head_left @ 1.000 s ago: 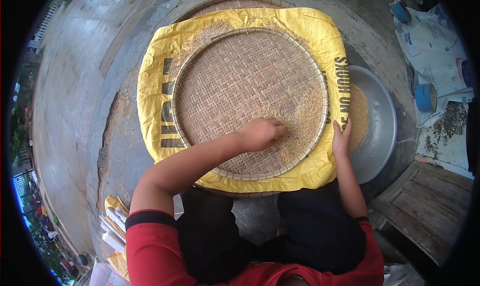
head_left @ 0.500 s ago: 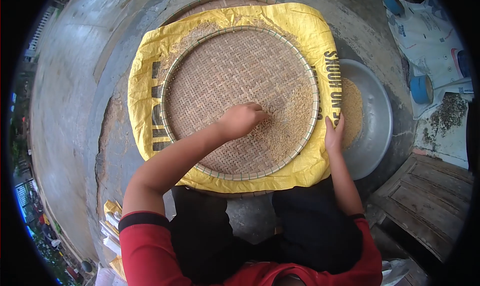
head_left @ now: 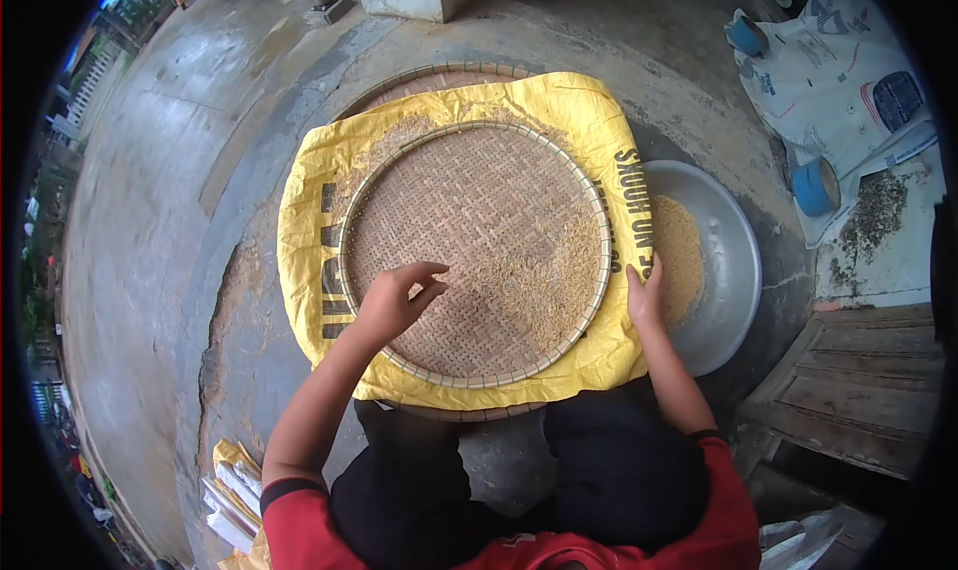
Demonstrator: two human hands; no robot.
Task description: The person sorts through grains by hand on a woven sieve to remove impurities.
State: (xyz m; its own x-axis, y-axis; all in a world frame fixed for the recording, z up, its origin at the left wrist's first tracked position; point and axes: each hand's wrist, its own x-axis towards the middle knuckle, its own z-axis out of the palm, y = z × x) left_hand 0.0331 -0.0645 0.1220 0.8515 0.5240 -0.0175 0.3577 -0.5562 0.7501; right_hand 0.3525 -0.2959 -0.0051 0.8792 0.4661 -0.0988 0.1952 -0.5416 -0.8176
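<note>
A round woven bamboo winnowing tray lies on a yellow woven sack with dark lettering. Unhusked rice grains are spread over the tray's right side. My left hand hovers above the tray's left part, thumb and fingers curved with a gap between them and nothing visible in it. At the sack's right edge, my right hand grips the yellow material, thumb on top; some of its fingers are hidden.
A metal basin holding a heap of grain stands to the right, partly beneath the sack. Another bamboo tray shows under the sack. White sacks, blue tape rolls and a wooden panel lie farther right.
My left hand has moved left, away from the grains, and its fingers have parted. My right hand stays at the sack's edge. The camera view has tilted upward.
</note>
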